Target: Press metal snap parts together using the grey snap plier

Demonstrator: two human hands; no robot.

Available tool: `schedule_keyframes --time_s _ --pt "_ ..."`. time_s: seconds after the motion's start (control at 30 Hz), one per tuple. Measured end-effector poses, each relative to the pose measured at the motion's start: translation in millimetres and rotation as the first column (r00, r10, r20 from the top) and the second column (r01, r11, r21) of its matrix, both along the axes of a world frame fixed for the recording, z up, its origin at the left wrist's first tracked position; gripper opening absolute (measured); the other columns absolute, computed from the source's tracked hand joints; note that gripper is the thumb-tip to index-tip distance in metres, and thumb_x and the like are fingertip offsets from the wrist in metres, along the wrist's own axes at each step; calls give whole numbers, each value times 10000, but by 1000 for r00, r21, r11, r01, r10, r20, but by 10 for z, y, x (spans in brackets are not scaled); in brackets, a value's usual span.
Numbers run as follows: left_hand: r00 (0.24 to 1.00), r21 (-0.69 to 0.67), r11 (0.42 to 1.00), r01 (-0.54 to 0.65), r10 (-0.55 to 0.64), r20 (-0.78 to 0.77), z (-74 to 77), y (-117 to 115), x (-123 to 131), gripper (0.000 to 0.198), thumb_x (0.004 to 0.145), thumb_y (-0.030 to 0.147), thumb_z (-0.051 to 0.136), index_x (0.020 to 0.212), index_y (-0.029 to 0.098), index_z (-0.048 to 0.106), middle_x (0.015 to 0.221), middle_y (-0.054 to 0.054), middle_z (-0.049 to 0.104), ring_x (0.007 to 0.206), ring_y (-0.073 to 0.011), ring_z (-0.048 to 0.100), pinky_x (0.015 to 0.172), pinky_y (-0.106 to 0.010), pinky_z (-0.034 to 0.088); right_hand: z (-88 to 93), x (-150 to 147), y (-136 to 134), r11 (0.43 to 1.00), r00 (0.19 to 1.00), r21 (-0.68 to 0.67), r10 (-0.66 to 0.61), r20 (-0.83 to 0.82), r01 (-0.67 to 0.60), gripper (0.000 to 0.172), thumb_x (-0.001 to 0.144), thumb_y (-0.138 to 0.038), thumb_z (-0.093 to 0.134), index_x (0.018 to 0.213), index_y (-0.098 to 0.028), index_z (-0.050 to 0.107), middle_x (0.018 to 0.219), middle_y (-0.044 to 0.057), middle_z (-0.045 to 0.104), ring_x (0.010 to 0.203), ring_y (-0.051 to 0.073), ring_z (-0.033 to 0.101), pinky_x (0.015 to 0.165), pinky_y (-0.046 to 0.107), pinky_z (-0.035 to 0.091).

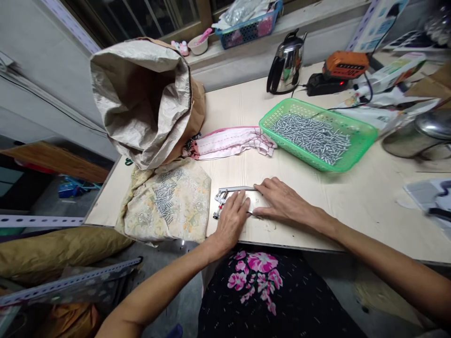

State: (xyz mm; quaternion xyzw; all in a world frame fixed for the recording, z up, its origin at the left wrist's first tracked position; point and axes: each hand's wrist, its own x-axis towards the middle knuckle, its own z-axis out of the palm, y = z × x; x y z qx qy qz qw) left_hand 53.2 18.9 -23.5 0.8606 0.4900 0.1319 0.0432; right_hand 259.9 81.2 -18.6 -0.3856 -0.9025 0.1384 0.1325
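Note:
On the pale tabletop near its front edge lies a small metal mechanism point(221, 199) with a coil spring, a red spot and a long flat bar. My left hand point(230, 216) rests over it, fingers curled on its middle and covering part of it. My right hand point(282, 199) grips it at the right end, with fingertips at the end of the long bar and the thumb near a thin dark lower piece. Left of my hands, a pile of small metal pins or rivets point(165, 197) sits on a floral cloth point(192, 206).
A green plastic basket point(359, 155) full of similar metal pieces stands back right. A large open sack point(141, 61) stands back left beside a pink-white cloth point(229, 143). Behind are a kettle point(289, 61) and an orange battery point(345, 65) on a charger. A metal pot point(419, 131) sits far right.

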Motion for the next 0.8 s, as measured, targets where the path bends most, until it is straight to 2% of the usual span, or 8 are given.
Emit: schedule_keyframes --time_s 0.1,0.2,0.33,0.43,0.53,0.63,0.7,0.8 --pt "999 10 1000 -11 10 31 -48 -175 74 322 939 235 515 1251 155 526 1468 -169 432 1384 -312 367 1077 -500 427 -32 62 81 1000 1000 -3 8 20 -8 326 954 -424 490 1127 -169 598 975 100 587 907 241 503 774 346 385" --pt "999 -17 1000 -6 7 53 -71 -271 150 262 940 250 518 1181 159 564 1428 -165 485 1334 -316 442 1086 -548 403 -113 6 198 997 997 67 -47 68 43 193 957 -272 488 994 -163 642 942 94 606 892 236 502 744 342 354" --pt "997 -80 997 8 -1 83 -34 -300 217 238 947 300 507 1123 158 582 1349 -142 561 1267 -311 504 1095 -593 362 -144 -123 413 978 987 171 -136 90 119 183 949 -237 504 861 -168 649 881 76 632 870 234 496 743 363 308" --pt "992 -68 998 7 2 123 68 -285 181 274 941 337 519 1140 161 583 1337 -144 548 1249 -290 504 1074 -531 406 -77 -153 428 964 983 223 -167 71 148 172 944 -229 504 859 -175 644 890 80 633 866 233 483 729 359 283" --pt "976 -17 980 -197 198 96 207 -223 8 285 938 343 520 1112 134 605 1217 -160 578 1139 -266 538 967 -427 487 -13 -153 212 964 991 231 -132 -18 132 146 946 -259 513 944 -171 630 943 94 623 877 230 484 734 346 290" --pt "874 -33 880 -473 465 -143 323 -93 -249 256 920 345 545 977 118 649 1024 -145 615 1010 -283 546 867 -417 492 -36 -204 -105 991 994 131 5 -106 9 180 943 -345 544 962 -176 605 916 72 617 859 214 502 742 330 310" --pt "813 -104 832 -545 494 -308 372 14 -387 249 896 359 578 904 126 668 985 -138 622 1003 -293 541 842 -403 478 -101 -274 -264 996 991 75 60 -122 -51 190 928 -368 573 921 -179 593 878 52 609 832 204 509 741 326 315" --pt "799 -255 784 -567 448 -400 421 152 -450 220 877 349 584 826 156 677 975 -112 639 1003 -267 558 813 -343 454 -207 -377 -334 995 993 95 50 -103 -40 132 935 -276 560 851 -175 574 832 38 598 789 190 505 734 327 308"
